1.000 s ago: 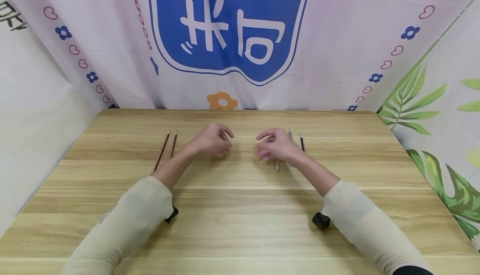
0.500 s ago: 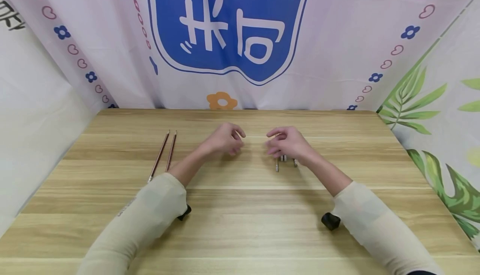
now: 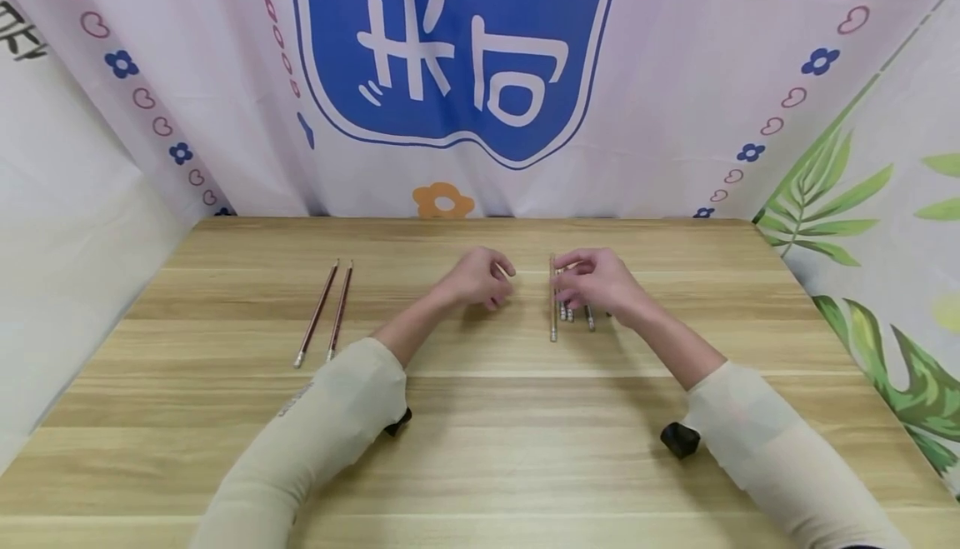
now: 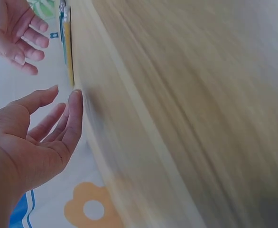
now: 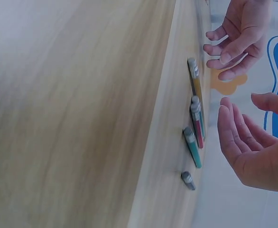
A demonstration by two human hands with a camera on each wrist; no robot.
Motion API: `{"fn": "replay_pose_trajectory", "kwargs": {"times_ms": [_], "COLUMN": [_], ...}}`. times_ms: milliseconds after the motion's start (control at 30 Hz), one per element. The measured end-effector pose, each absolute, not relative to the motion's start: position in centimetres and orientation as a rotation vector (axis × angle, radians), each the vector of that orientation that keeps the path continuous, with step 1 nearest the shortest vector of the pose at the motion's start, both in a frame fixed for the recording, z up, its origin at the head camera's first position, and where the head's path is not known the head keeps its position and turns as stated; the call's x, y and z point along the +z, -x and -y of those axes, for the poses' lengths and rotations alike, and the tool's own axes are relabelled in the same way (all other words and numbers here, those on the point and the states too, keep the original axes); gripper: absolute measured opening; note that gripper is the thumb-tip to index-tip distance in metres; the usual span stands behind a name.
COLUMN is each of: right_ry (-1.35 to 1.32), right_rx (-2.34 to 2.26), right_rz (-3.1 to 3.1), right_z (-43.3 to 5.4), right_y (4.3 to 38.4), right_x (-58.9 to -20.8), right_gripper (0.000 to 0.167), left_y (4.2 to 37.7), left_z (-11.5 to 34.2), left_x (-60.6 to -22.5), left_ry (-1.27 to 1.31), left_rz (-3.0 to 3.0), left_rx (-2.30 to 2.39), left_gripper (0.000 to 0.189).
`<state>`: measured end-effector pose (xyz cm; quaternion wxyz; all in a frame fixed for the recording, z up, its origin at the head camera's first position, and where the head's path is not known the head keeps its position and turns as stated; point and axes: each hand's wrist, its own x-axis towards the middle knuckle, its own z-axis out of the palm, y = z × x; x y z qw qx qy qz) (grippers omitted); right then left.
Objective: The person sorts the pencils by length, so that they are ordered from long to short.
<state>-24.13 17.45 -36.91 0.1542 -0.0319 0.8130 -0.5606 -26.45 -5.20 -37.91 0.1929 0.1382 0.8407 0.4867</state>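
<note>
My left hand [image 3: 482, 276] hovers over the middle of the table, fingers loosely bent and nothing in them. Just right of it, my right hand [image 3: 596, 281] is held above a group of pencils, also with bent fingers and an empty palm. In the group a yellow pencil [image 3: 553, 320] lies leftmost. In the right wrist view a red pencil [image 5: 197, 127], a green pencil [image 5: 192, 148] and a dark pencil [image 5: 188, 180] show beside it, eraser ends toward the camera. From the head, the right hand hides much of the group.
Two dark red pencils [image 3: 318, 311] lie side by side on the left of the wooden table [image 3: 480, 449]. A printed curtain [image 3: 645, 116] hangs along the back edge. Black wrist pieces [image 3: 680, 440] stick out under the sleeves.
Both hands have drifted to the right above the table. The left forearm has uncovered the dark red pencils, and the yellow pencil now shows along its length. The pencils themselves stay put.
</note>
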Motion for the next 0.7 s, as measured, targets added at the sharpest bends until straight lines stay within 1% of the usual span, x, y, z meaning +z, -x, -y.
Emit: {"fn": "replay_pose_trajectory", "kwargs": {"times_ms": [300, 700], "right_ry": [0.073, 0.038], "right_rx": [-1.582, -1.575], "right_rz": [-2.361, -2.417], "right_z": [-18.7, -19.7], "right_y": [24.3, 24.6], "right_x": [-36.9, -36.9], "right_gripper": [0.039, 0.043], "left_y": [26.6, 26.9], "left_z": [3.5, 1.7], "left_x": [-38.4, -38.7], "left_ry": [-0.405, -0.385], "left_rz": [-2.391, -2.400], "left_rx": [1.353, 1.355], "left_gripper": [0.031, 0.032]}}
